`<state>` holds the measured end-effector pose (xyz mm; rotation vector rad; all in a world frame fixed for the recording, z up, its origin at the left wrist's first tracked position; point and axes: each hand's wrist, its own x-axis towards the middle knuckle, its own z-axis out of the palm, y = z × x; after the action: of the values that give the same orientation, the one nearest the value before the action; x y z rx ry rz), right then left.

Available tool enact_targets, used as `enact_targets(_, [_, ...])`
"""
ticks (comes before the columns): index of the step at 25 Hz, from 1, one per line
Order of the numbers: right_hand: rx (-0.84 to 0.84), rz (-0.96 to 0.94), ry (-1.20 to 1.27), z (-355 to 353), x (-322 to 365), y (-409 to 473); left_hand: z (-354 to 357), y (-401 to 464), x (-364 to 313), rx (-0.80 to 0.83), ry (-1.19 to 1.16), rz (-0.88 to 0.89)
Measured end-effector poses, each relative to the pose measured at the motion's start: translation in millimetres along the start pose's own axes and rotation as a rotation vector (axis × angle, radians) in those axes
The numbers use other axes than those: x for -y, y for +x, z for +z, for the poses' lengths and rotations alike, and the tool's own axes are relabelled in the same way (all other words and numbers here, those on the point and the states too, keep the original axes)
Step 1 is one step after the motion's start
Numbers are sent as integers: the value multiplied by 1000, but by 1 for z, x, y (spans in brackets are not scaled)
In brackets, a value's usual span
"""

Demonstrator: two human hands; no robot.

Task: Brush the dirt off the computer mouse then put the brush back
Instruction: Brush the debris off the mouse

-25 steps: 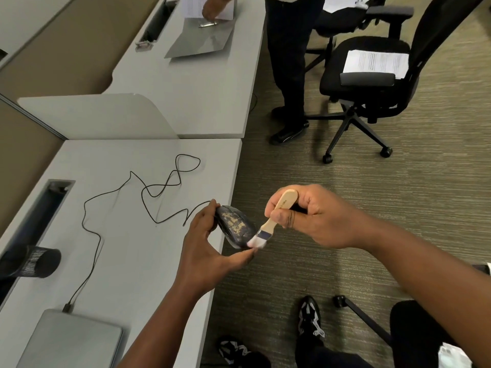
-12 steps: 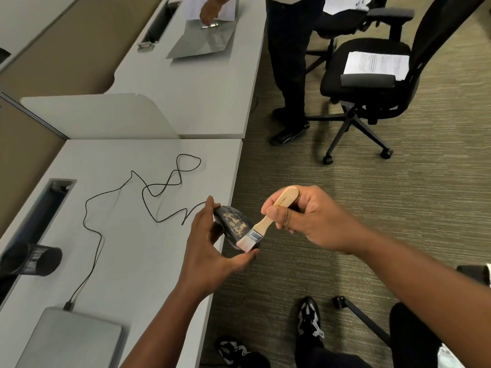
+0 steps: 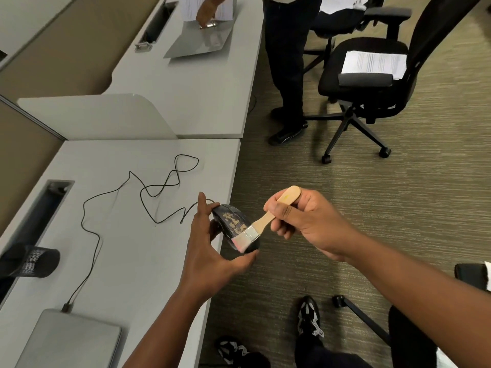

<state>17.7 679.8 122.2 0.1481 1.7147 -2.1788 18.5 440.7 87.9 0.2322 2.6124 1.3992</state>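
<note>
Grey desk fills the left half of the view, long edge running from 12 down to 7 o'clock. A second desk butts on beyond it, at 11 o'clock. Olive carpet takes the right half.

Black office chair stands at 1 o'clock, with printed sheets lying on its seat. Another person in dark trousers stands at 12 o'clock beside the far desk, one hand on papers and a clipboard there.

Closed grey laptop sits at 8 o'clock on the near desk. Black mesh cup lies on its side at 9 o'clock, by the cable slot. A thin black cable loops across the desktop from the laptop toward the centre.

Centre of view, over the desk's floor-side edge: left hand holds the computer mouse off the desk, thumb under its near end, fingers curled behind its far side. The mouse is black, tilted, with tan dirt specks across its upper face. Right hand, at 3 o'clock of the mouse, grips the wooden handle of a small flat brush, fingers wrapped round it and thumb on top. Metal ferrule and pale bristles point down toward 7 o'clock, the bristle tips touching the mouse's near end.

The wearer's black-and-white shoes show at 6 o'clock on the carpet.
</note>
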Motion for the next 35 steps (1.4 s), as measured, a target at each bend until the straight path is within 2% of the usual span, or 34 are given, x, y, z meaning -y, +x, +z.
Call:
enact_targets(6, [-305, 29, 52, -19, -4, 2, -3, -3, 0, -32, -24, 36])
enact_targets(9, [-232, 36, 230, -12, -6, 2, -1, -3, -1, -28, -43, 52])
enact_targets(12, [-154, 69, 259, -1, -12, 2, 1, -4, -4, -30, -38, 64])
enact_targets(19, [-360, 19, 149, -16, -13, 6, -1, -9, 0, -32, -45, 50])
enact_targets(21, [-291, -35, 235, -12, -12, 4, 0, -10, 1, -28, -58, 57])
enact_targets(24, [-151, 8, 341, -1, -15, 0, 1, -10, -1, -26, -70, 73])
enact_targets(30, [-313, -26, 184, -14, -18, 4, 1, -14, 1, -1, -53, 92])
enact_targets(33, [-145, -24, 300, -8, -15, 3, 3, -15, 2, 10, -63, 105])
enact_targets(35, [-27, 18, 268, -3, -16, 2, 4, -15, 2, 14, -68, 105])
